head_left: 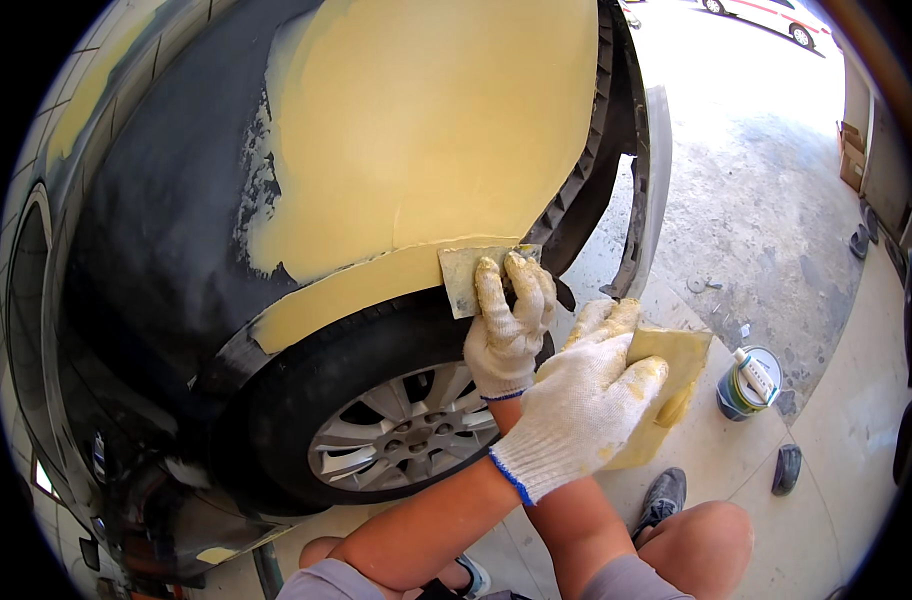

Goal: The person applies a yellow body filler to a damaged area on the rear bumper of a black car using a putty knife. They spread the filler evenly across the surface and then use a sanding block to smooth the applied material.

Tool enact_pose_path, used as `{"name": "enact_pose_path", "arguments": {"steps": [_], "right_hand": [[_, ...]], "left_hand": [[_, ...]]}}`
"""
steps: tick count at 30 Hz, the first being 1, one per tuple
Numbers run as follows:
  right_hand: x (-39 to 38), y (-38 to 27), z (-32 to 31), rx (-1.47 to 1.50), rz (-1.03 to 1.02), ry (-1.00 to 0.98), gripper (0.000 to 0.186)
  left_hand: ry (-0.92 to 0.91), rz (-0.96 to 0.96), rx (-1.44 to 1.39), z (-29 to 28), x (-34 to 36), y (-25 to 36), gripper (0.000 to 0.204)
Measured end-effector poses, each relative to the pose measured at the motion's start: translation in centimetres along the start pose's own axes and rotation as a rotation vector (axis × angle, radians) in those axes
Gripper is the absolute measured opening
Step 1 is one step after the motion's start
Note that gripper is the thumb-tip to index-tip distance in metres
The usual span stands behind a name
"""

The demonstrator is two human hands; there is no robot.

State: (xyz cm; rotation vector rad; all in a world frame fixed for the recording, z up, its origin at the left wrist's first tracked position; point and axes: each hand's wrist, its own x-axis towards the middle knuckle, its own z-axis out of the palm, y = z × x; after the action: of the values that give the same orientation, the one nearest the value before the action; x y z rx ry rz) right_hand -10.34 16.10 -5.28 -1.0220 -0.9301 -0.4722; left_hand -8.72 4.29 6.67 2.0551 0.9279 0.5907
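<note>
My forearms cross, both hands in white knit gloves stained with yellow filler. My right hand (511,335) presses a flat, thin spreader (461,280) against the wheel-arch edge of a dark car fender (166,170). Smooth yellow body filler (426,130) covers much of that fender, with a narrower band (346,295) along the arch. On the right, my left hand (591,385) grips a yellow-smeared mixing board (676,360) carrying a lump of filler (676,405). Below the arch sit the black tire and silver alloy wheel (406,425).
A tin (748,385) with a white tube on top stands on the tiled floor to the right. Near it lies a dark oval object (787,470). My shoe (664,495) is beneath the board. Farther off are a cardboard box (851,157) and a white car (776,15).
</note>
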Motion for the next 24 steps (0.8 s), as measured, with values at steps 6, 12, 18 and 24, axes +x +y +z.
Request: {"name": "enact_pose_path", "arguments": {"steps": [6,12,18,24], "right_hand": [[-1.9,-1.6,-2.5,0.005,0.067,-0.098,0.067],[0.9,-1.1,-1.7,-0.012,0.027,-0.055,0.067],[-0.5,-1.8,0.5,0.003,-0.023,0.05,0.064],[-2.9,-3.0,-0.3,-0.003,0.011,-0.061,0.066]], "left_hand": [[0.126,0.173,0.079,0.6,0.0,-1.2,0.04],[0.074,0.072,-0.014,0.6,-0.3,-1.5,0.039],[0.058,0.124,-0.003,0.5,-0.1,-1.0,0.037],[0.135,0.212,0.036,0.7,-0.1,-1.8,0.035]]}}
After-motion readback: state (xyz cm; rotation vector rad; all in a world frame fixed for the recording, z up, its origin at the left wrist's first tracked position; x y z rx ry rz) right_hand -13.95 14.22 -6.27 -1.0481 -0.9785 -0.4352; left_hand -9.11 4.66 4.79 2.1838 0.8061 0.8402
